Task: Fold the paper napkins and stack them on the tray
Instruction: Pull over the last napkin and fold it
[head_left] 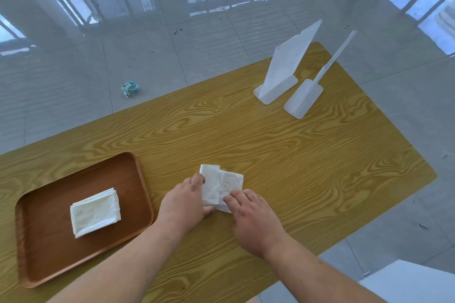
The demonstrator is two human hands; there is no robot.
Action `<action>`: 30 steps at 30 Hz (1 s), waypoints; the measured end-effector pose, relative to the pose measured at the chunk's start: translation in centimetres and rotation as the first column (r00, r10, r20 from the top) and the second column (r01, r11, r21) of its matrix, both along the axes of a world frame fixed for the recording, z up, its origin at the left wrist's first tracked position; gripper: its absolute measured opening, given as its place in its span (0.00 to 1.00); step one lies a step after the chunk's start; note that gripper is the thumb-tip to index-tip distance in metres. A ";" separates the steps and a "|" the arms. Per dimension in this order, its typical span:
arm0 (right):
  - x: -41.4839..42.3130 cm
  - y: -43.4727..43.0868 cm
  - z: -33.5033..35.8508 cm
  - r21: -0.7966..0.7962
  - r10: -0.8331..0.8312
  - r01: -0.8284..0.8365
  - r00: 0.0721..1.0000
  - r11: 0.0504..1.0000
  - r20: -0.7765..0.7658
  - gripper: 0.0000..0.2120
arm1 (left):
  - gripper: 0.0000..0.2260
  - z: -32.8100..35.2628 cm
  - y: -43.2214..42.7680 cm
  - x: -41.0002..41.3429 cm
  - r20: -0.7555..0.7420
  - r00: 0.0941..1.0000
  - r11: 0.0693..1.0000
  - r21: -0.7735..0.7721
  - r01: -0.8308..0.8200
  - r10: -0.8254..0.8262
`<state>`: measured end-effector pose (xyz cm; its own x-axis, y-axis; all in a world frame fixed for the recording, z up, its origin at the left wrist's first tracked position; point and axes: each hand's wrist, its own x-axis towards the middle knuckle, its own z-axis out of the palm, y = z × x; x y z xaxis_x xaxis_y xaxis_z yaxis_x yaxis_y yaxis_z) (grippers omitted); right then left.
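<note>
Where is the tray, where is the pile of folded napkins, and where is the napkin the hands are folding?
tray (49, 263): head view, bare brown floor near its front edge.
pile of folded napkins (95, 213): head view, middle of the top napkin.
napkin being folded (221, 184): head view, white middle between the two hands.

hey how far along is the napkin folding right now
Done: a stack of folded white paper napkins lies on the brown wooden tray. In hand: left hand and right hand are folding one white napkin on the table. Left: finishing it and stacking it. No other loose napkins are visible.
</note>
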<state>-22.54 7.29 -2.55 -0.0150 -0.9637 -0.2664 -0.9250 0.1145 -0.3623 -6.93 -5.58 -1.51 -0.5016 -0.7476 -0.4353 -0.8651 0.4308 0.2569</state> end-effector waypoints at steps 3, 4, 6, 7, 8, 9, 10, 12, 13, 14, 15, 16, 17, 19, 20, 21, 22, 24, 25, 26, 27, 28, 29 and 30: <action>0.0 -0.1 0.0 0.019 0.007 -0.007 1.000 1.000 -0.014 0.25 | 0.10 0.2 -0.2 0.2 -0.053 0.998 0.999 -0.008 -0.047 0.046; 0.0 -0.1 0.0 0.022 0.009 -0.009 1.000 1.000 -0.020 0.25 | 0.06 0.3 -0.3 0.4 -0.067 0.994 0.996 -0.006 -0.089 0.089; 0.0 -0.2 -0.1 0.028 0.015 -0.014 0.999 1.000 -0.036 0.25 | 0.07 0.5 -0.7 0.8 -0.082 0.978 0.982 -0.005 -0.190 0.189; 0.1 -0.2 -0.1 0.031 0.015 -0.013 0.999 0.999 -0.038 0.26 | 0.08 0.6 -0.9 1.0 -0.088 0.965 0.969 -0.008 -0.248 0.246; 0.1 -0.2 -0.1 0.033 0.013 -0.012 0.999 0.999 -0.034 0.26 | 0.09 0.7 -1.3 1.2 -0.090 0.948 0.952 -0.012 -0.307 0.305; 0.1 -0.1 -0.1 0.035 0.014 -0.013 0.999 0.999 -0.030 0.26 | 0.10 0.8 -1.6 1.4 -0.088 0.929 0.932 -0.018 -0.362 0.359; 0.1 -0.1 -0.1 0.033 0.018 -0.017 0.999 0.999 -0.029 0.26 | 0.10 0.9 -1.9 1.6 -0.089 0.911 0.913 -0.028 -0.407 0.403; 0.2 0.1 -0.1 0.014 0.034 -0.034 0.999 0.999 -0.031 0.25 | 0.09 1.2 -2.3 2.0 -0.117 0.880 0.880 -0.064 -0.470 0.461; 0.2 0.1 -0.1 0.001 0.040 -0.040 0.999 0.999 -0.028 0.24 | 0.08 1.3 -2.4 2.2 -0.149 0.872 0.872 -0.087 -0.481 0.466; 0.2 0.1 -0.1 -0.014 0.043 -0.043 0.999 0.999 -0.025 0.24 | 0.09 1.4 -2.4 2.3 -0.183 0.878 0.877 -0.114 -0.466 0.443; 0.1 0.0 0.0 -0.025 0.044 -0.045 0.999 0.999 -0.023 0.23 | 0.09 1.4 -2.3 2.2 -0.206 0.897 0.896 -0.141 -0.422 0.390; 0.1 -0.1 0.0 -0.029 0.047 -0.047 0.999 0.998 -0.019 0.23 | 0.09 1.4 -2.1 2.1 -0.221 0.922 0.921 -0.158 -0.356 0.318; 0.2 -0.2 0.0 -0.026 0.052 -0.052 0.999 0.998 -0.013 0.24 | 0.07 1.3 -1.8 2.1 -0.225 0.943 0.943 -0.170 -0.286 0.246; 0.4 -0.4 0.1 -0.018 0.072 -0.072 0.997 0.997 0.002 0.23 | 0.06 0.9 -1.3 1.8 -0.215 0.963 0.966 -0.163 -0.200 0.163; 0.5 -0.4 0.1 -0.015 0.082 -0.081 0.997 0.997 0.009 0.22 | 0.10 0.5 -1.3 1.7 -0.203 0.967 0.972 -0.144 -0.186 0.155; 0.6 -0.5 0.2 -0.012 0.089 -0.088 0.996 0.996 0.015 0.22 | 0.13 0.2 -1.3 1.5 -0.183 0.970 0.975 -0.122 -0.186 0.162; 0.6 -0.5 0.2 -0.009 0.094 -0.093 0.995 0.996 0.022 0.22 | 0.15 -0.1 -1.3 1.4 -0.164 0.972 0.975 -0.112 -0.191 0.171; 0.6 -0.4 0.2 -0.011 0.101 -0.101 0.994 0.995 0.031 0.22 | 0.15 -0.5 -1.6 1.1 -0.121 0.978 0.976 -0.117 -0.186 0.172; 0.6 -0.3 0.1 -0.016 0.103 -0.102 0.994 0.995 0.035 0.22 | 0.14 -0.6 -1.7 1.1 -0.111 0.980 0.976 -0.128 -0.176 0.162; 0.6 -0.3 0.1 -0.024 0.103 -0.102 0.994 0.994 0.037 0.22 | 0.12 -0.7 -1.8 1.0 -0.111 0.982 0.976 -0.136 -0.170 0.155; 0.5 -0.2 0.1 -0.032 0.103 -0.101 0.994 0.994 0.041 0.21 | 0.10 -0.7 -1.9 0.9 -0.115 0.981 0.976 -0.134 -0.170 0.155; 0.4 -0.2 0.1 -0.039 0.101 -0.099 0.994 0.994 0.044 0.21 | 0.08 -0.7 -2.1 0.8 -0.118 0.981 0.977 -0.130 -0.166 0.151; 0.2 -0.2 0.1 -0.042 0.097 -0.096 0.994 0.995 0.046 0.22 | 0.07 -0.6 -2.2 0.8 -0.118 0.982 0.979 -0.126 -0.160 0.145; 0.1 -0.2 0.1 -0.044 0.090 -0.088 0.995 0.995 0.048 0.22 | 0.07 -0.5 -2.3 0.7 -0.121 0.982 0.980 -0.121 -0.160 0.145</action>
